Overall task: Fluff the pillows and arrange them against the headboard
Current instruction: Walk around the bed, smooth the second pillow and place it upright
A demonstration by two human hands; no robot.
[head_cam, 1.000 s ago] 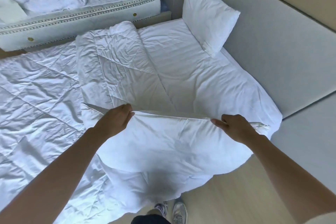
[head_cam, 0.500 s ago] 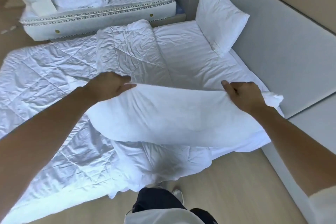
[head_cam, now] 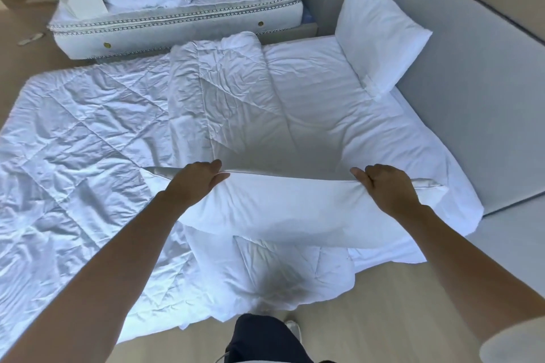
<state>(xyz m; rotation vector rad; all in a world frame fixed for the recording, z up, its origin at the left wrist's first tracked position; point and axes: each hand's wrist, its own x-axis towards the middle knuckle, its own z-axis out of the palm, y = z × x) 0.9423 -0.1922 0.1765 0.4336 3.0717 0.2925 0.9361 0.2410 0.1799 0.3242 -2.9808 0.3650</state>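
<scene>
Both hands clamped on one white pillow (head_cam: 283, 209) held over the near bed edge: left hand (head_cam: 194, 183), right hand (head_cam: 383, 188). Long axis 9-to-3. Headboard (head_cam: 472, 97) at about 2 o'clock, nearer the right hand; second pillow (head_cam: 380, 29) apparently leaning there.

We see a held pillow (head_cam: 295, 209) of smooth white cloth; the quilt (head_cam: 88, 141) is shiny, crinkly cloth with stitched lines; the headboard (head_cam: 477, 91) looks grey, matt and soft; the floor (head_cam: 398, 303) is pale, smooth wood.
</scene>
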